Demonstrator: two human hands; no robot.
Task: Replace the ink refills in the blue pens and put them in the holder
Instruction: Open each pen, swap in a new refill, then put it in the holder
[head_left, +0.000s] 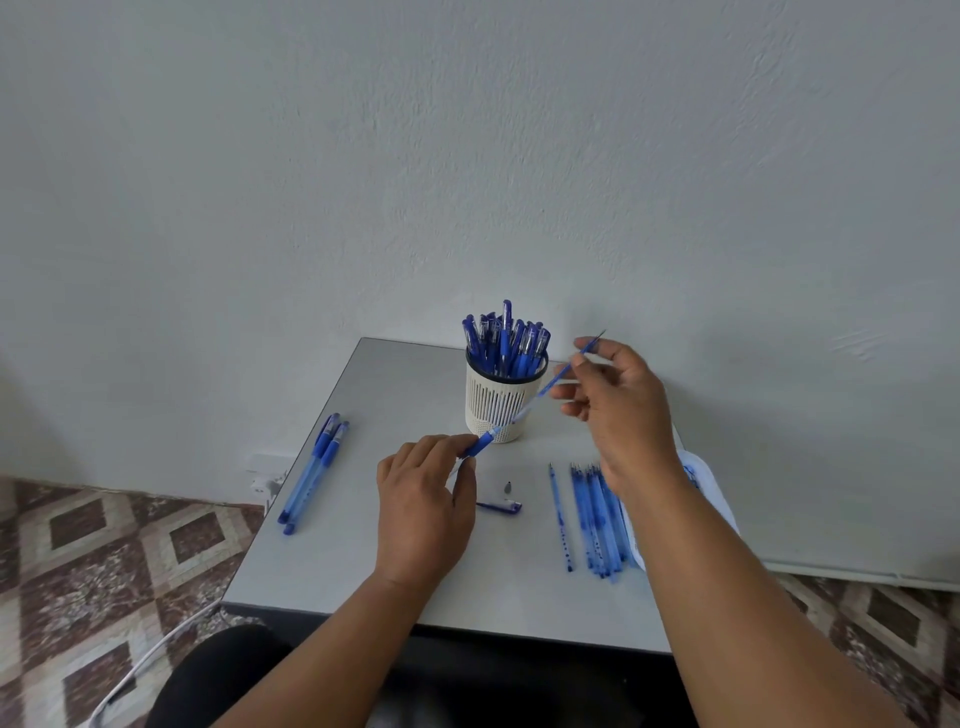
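Note:
My left hand (423, 506) grips a blue pen barrel (485, 441) by its rubber grip, low over the table in front of the holder. My right hand (621, 410) pinches a thin blue refill (566, 369) that slants up to the right, its lower end at the barrel's open end. The cream slotted holder (501, 402) stands at the back of the table, filled with several blue pens (506, 340). A row of several loose refills (597, 519) lies to the right, partly under my right forearm. Two capped blue pens (314, 470) lie at the left.
A pen cap (501, 506) and a small tip piece (508, 487) lie on the grey table (363, 561) between my hands. A clear plastic packet (701, 483) sits at the right edge. The wall is just behind; patterned tiles and a white cable lie below left.

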